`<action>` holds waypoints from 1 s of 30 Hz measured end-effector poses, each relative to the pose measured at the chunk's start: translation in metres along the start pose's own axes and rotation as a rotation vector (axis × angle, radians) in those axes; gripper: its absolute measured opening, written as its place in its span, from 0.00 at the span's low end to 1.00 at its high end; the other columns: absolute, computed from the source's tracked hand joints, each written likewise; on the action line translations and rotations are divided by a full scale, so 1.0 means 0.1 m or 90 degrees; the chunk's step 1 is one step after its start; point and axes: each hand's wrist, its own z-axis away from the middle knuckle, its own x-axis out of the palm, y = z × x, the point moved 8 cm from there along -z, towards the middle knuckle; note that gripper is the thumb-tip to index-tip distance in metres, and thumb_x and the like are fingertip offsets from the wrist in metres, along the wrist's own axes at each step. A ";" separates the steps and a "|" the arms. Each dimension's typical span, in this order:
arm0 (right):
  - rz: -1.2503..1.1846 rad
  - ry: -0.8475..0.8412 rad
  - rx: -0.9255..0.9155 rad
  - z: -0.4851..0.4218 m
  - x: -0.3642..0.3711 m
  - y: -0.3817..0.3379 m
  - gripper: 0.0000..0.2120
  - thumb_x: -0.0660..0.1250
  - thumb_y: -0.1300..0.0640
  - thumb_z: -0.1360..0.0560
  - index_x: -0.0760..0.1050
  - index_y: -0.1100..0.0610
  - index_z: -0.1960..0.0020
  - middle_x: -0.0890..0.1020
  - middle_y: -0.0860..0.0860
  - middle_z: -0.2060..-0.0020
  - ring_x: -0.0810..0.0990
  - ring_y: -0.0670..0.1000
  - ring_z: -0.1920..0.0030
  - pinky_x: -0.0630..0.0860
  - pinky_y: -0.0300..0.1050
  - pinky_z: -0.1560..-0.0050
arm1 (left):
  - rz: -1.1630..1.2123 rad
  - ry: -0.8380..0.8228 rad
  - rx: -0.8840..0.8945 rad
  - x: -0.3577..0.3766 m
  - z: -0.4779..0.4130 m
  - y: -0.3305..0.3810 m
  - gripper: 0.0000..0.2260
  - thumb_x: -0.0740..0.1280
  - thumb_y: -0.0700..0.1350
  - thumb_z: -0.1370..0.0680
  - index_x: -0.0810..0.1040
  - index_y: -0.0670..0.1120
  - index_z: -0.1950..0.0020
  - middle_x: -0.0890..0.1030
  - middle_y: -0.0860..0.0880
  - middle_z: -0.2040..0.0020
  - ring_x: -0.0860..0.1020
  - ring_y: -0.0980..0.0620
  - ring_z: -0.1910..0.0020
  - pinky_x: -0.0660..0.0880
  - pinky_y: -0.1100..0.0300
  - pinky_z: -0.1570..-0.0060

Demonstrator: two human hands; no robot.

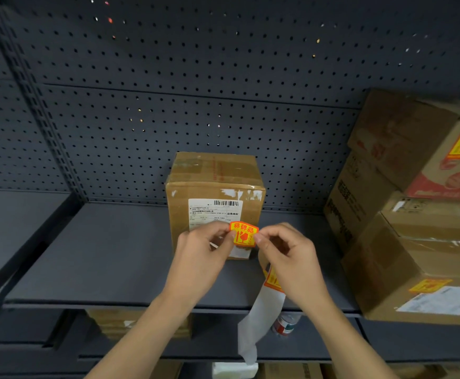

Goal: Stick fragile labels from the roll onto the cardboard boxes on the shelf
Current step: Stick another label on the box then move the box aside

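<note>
Both hands' fingertips [230, 236] are pinching one fragile label [243, 233] before the unlabelled small box [215, 192]; right-hand boxes [420, 242] are already wearing theirs.

The label [243, 233] and both hands hide the lower front of the middle box [214, 198], including part of its shipping slip. The stacked boxes [403, 203] run off the right edge and are blurred, their print unreadable. Items under the shelf [108, 258] are mostly hidden.
</note>
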 end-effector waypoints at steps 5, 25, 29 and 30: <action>0.047 0.012 -0.044 -0.04 0.00 -0.10 0.05 0.71 0.62 0.23 0.81 0.54 0.56 0.79 0.44 0.61 0.78 0.47 0.58 0.72 0.32 0.58 | -0.079 0.032 0.089 -0.05 -0.02 0.12 0.05 0.71 0.44 0.21 0.86 0.50 0.47 0.85 0.58 0.56 0.82 0.57 0.59 0.80 0.55 0.57; 0.049 0.031 -0.047 -0.14 -0.03 -0.06 0.04 0.69 0.62 0.22 0.81 0.55 0.54 0.79 0.45 0.58 0.79 0.46 0.54 0.73 0.32 0.55 | -0.176 0.115 0.150 -0.32 -0.06 0.12 0.10 0.67 0.51 0.23 0.85 0.49 0.48 0.84 0.56 0.56 0.78 0.57 0.62 0.80 0.55 0.63; 0.037 0.035 -0.031 -0.20 -0.01 0.00 0.04 0.69 0.61 0.22 0.81 0.55 0.54 0.79 0.44 0.59 0.79 0.47 0.56 0.74 0.35 0.55 | -0.259 0.177 0.274 -0.34 -0.09 0.23 0.12 0.68 0.50 0.23 0.84 0.45 0.46 0.81 0.50 0.48 0.74 0.51 0.47 0.76 0.56 0.48; 0.032 0.037 -0.025 -0.23 -0.01 0.02 0.04 0.69 0.61 0.22 0.81 0.54 0.54 0.79 0.44 0.59 0.79 0.47 0.56 0.73 0.36 0.56 | -0.278 0.186 0.303 -0.33 -0.11 0.27 0.12 0.68 0.50 0.23 0.84 0.45 0.45 0.80 0.48 0.45 0.73 0.48 0.42 0.74 0.54 0.43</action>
